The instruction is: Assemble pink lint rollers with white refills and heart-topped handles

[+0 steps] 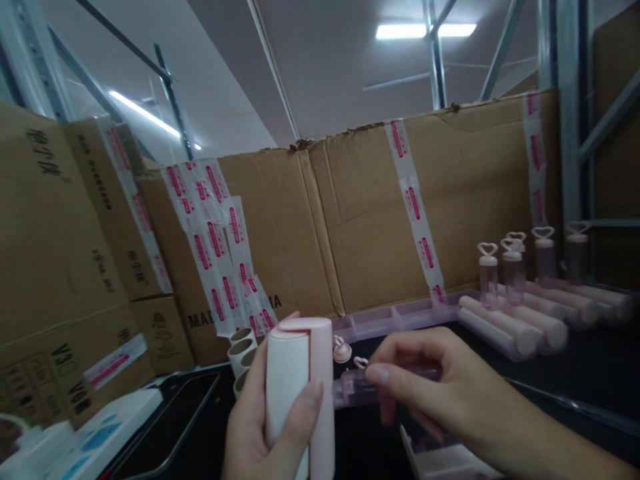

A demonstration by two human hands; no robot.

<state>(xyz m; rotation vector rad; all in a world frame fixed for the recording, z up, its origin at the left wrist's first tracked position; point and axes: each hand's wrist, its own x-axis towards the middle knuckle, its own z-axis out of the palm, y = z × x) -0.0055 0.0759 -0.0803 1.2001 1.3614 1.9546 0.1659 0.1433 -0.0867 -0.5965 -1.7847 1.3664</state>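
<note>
My left hand [280,413] is wrapped round a lint roller [300,393], a white roll partly covered by a pale pink curved shell, held upright. My right hand [430,380] is closed, thumb and fingers pinching a see-through pink handle [357,388] that lies sideways and reaches the roller's right side. Whether the two are joined is hard to see. Just behind the handle a pale pink cap with a loop [341,349] lies on the black table. A small heart-shaped loop [361,362] shows beside my right fingertips.
Several pink rollers [500,327] lie at the right, with clear heart-topped handles [488,273] standing up. White tubes [241,347] stand left. A pale pink piece [450,460] lies below my right hand. A phone-like black slab [170,420] and white box [110,433] lie left; cardboard [360,220] walls the back.
</note>
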